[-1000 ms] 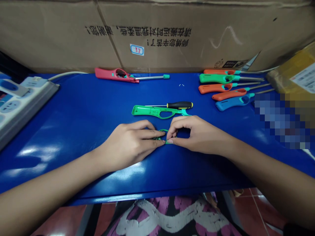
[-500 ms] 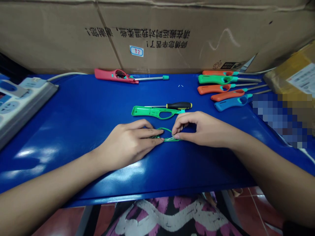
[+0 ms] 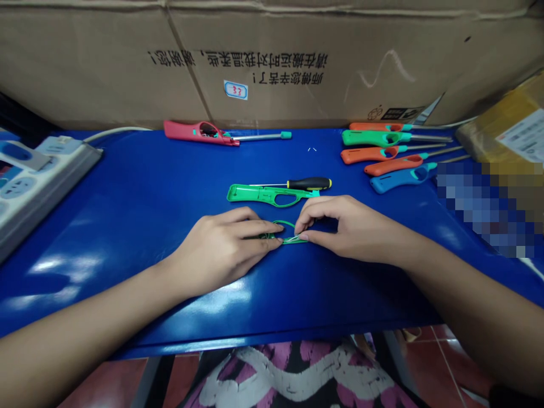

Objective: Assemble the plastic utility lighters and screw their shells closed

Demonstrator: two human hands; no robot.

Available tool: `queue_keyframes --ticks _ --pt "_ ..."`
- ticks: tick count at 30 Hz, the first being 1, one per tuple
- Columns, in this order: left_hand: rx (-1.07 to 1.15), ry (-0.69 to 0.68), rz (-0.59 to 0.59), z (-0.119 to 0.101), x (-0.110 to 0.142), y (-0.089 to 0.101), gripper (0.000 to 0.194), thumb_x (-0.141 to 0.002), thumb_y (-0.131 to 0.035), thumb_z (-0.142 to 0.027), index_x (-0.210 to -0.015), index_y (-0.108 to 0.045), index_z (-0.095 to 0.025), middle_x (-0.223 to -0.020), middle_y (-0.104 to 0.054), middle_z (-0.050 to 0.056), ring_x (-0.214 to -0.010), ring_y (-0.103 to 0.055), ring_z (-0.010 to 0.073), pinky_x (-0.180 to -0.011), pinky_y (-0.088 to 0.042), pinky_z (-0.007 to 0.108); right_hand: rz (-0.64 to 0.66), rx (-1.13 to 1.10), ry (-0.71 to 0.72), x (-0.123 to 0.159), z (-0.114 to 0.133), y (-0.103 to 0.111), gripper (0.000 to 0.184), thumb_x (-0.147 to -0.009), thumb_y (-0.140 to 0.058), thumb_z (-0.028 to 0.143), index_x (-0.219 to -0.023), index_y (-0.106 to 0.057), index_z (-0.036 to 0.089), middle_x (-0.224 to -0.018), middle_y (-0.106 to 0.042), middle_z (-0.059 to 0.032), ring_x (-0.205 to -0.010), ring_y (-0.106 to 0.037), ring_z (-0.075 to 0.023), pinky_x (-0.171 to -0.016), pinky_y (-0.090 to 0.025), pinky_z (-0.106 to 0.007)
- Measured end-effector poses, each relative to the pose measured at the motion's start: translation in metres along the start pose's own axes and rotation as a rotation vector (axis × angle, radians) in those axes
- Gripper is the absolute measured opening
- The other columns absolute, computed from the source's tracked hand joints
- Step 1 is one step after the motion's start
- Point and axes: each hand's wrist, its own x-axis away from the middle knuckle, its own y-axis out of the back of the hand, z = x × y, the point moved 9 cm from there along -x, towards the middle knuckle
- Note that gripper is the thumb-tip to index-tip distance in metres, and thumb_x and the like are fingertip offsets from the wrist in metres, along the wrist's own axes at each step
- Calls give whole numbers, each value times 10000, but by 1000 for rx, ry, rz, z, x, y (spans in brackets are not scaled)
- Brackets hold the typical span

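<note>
A green lighter casing half (image 3: 284,222) lies on the blue table, much of it covered by my hands. My left hand (image 3: 227,243) grips its left part, fingertips at the trigger opening. At its right part, the thumb and forefinger of my right hand (image 3: 340,224) pinch a thin whitish wire (image 3: 293,238) lying along the casing. Just beyond, a second green casing half (image 3: 250,194) lies with its inside up and a turquoise piece at its right end. Behind that one is a screwdriver (image 3: 309,183) with a black and yellow handle.
At the back lies a red lighter (image 3: 191,132) with its inner parts showing. Several assembled lighters (image 3: 399,177) are lined up at the right. A power strip (image 3: 42,170) stands left, a taped box (image 3: 510,130) right, and a large cardboard box (image 3: 272,34) behind.
My right hand has shifted very slightly left along the casing, still pinching the wire. My left hand keeps its place on the casing.
</note>
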Motion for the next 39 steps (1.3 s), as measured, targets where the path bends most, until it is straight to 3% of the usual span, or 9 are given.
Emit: queue_keyframes --ticks 21,30,39 --pt "-1 7 -14 1 0 0 205 -983 -589 -201 -1098 -759 -196 -1216 -752 14 -953 -695 219 -779 -614 353 -13 -21 -48 -1 -4 0 108 -842 -622 133 -827 -700 207 -877 -738 2 -849 -661 -153 -824 -504 -295" --pt "-13 20 -22 1 1 -1 215 -983 -589 -189 -1122 -753 -188 -1207 -755 17 -962 -691 213 -788 -607 337 -20 -16 -107 0 -8 -1 111 -901 -599 198 -856 -699 211 -903 -731 1 -862 -656 -154 -816 -484 -292" --pt "-8 27 -31 2 1 1 208 -982 -588 -191 -1097 -761 -191 -1197 -759 17 -943 -696 213 -787 -611 345 26 -12 -60 -2 -4 -6 128 -915 -569 171 -858 -680 199 -920 -704 -8 -876 -632 -152 -831 -475 -300"
